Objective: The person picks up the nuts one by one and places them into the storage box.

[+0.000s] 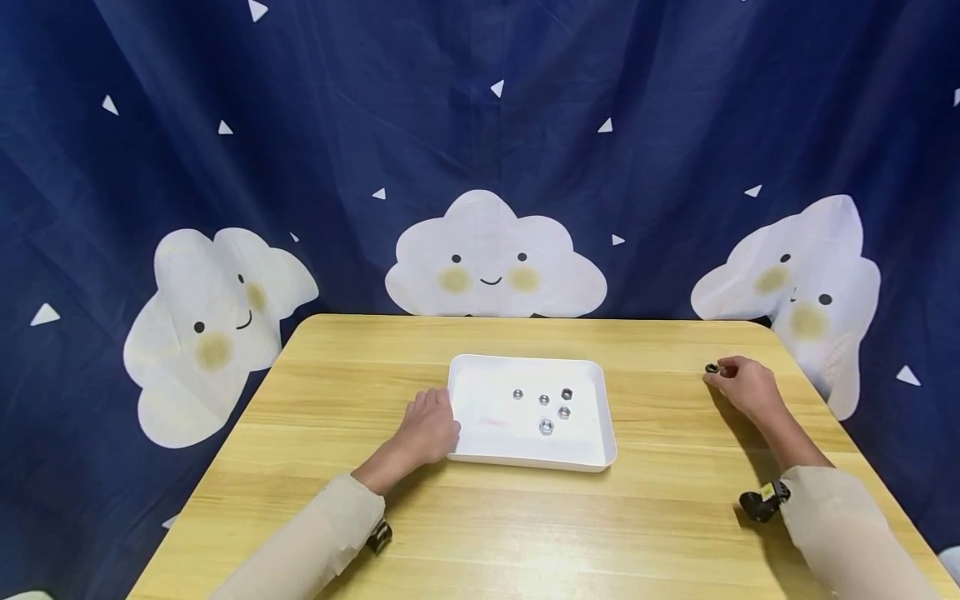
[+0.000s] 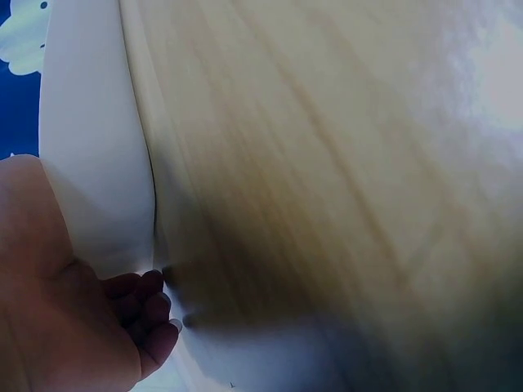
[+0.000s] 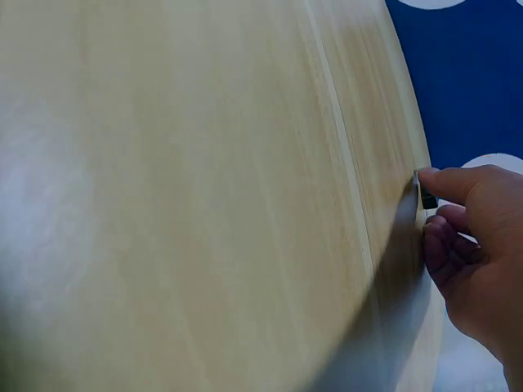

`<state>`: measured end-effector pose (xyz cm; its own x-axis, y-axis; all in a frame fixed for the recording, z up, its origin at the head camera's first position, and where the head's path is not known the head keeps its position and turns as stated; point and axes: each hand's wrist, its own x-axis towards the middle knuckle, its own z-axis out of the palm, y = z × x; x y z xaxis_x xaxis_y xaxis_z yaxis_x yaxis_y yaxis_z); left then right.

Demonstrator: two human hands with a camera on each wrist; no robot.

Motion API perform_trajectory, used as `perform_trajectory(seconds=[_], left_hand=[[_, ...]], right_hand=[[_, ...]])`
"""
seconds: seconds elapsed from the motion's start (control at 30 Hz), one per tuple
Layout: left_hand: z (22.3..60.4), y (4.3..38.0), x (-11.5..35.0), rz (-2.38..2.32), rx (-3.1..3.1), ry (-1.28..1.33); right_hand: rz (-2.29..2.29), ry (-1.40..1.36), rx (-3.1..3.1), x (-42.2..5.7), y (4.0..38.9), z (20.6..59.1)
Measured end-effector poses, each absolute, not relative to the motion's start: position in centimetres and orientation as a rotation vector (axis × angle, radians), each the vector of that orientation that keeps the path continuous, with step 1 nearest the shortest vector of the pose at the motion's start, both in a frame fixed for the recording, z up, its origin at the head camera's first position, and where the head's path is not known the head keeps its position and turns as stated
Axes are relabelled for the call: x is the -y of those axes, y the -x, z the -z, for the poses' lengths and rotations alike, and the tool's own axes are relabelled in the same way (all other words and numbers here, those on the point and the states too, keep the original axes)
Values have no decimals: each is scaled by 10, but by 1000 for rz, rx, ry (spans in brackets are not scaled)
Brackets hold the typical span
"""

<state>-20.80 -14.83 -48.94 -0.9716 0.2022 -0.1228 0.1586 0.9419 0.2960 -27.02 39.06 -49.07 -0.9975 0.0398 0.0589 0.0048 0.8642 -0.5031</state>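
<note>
A shallow white tray (image 1: 495, 454) lies on the table, with several hex nuts inside: a dark nut (image 1: 567, 394), a large silver nut (image 1: 546, 427) and smaller silver ones. My left hand (image 1: 429, 429) grips the tray's left wall, thumb inside the rim. In the left wrist view, the curled fingers (image 2: 155, 322) of that hand show beside the tray's white side (image 2: 98, 163). Off to the right, my right hand (image 1: 744, 385) pinches a dark nut (image 1: 712, 367) between thumb and fingertips. The right wrist view shows this dark nut (image 3: 428, 198) partly hidden by the fingers.
The light wooden table (image 1: 487, 533) ends at a dark blue curtain (image 1: 495, 150) printed with white clouds and triangles. A small black wrist camera (image 1: 765, 502) sits at the right sleeve, another (image 1: 379, 536) at the left sleeve.
</note>
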Motion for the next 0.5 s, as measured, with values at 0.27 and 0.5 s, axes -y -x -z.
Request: perform_trajectory(seconds=[0.27, 0.5], left_hand=[[488, 207, 148, -429, -2942, -277], [487, 206, 149, -428, -2945, -282]], right_hand=[[-814, 119, 2952, -391, 276, 493], [-840, 165, 2899, -389, 277, 499]])
